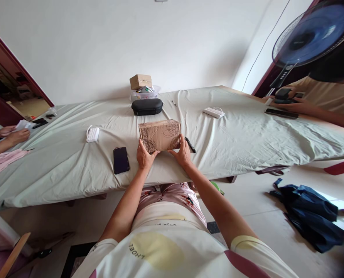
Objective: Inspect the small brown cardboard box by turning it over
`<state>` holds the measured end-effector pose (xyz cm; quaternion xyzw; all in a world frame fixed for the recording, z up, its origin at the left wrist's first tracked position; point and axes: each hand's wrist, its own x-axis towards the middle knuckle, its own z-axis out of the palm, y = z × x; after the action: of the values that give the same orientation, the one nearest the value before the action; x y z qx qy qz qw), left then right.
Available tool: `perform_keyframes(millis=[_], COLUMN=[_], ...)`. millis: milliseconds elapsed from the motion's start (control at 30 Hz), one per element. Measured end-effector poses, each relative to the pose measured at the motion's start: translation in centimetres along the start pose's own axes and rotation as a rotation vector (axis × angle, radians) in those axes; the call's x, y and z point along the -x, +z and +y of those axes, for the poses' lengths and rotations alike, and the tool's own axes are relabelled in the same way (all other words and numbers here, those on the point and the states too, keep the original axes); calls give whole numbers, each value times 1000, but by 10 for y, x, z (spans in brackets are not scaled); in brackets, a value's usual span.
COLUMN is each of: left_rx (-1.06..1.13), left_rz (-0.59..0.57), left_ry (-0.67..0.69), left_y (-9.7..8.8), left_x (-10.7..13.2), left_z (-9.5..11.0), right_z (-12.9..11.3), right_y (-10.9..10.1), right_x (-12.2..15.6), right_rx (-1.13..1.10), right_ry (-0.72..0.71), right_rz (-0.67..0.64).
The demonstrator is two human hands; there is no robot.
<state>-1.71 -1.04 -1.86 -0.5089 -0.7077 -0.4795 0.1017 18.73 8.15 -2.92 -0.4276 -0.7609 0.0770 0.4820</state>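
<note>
A brown cardboard box (160,136) with dark scribbled line drawings on its near face is gripped between my two hands, over the cloth-covered table. My left hand (145,156) clasps its left lower corner, thumb along the bottom edge. On the opposite side my right hand (182,153) holds the right lower corner the same way. Just beside the right fingers lies a black marker (190,144). A dark-screened smartphone (121,160) rests flat to the left of my left hand.
Behind the box sits a black zip case (147,107). A plastic bin (145,94) carries a small carton (140,81). White power banks (92,134) lie left and right. Other people's hands (16,135) are at the table's left and right ends. A fan (311,34) stands at right.
</note>
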Motion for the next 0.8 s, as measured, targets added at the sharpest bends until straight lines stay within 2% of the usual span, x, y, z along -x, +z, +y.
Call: perform_keyframes(millis=[133, 267, 467, 600, 800], left_rx=[76, 132, 156, 169, 159], left_rz=[76, 167, 156, 158, 116], left_ry=[-39, -1, -13, -53, -91], left_y=[-4, -4, -3, -1, -1], left_x=[-3, -5, -5, -6, -9], left_z=[-9, -16, -21, -23, -24], right_z=[4, 4, 2, 0, -2], right_y=[-2, -6, -11, -11, -11], right_x=[-1, -3, -3, -3, -5], right_rx=[-149, -278, -376, -390, -350], right_ry=[-56, -35, 48, 80, 156], right_rz=[59, 166, 287, 264, 131])
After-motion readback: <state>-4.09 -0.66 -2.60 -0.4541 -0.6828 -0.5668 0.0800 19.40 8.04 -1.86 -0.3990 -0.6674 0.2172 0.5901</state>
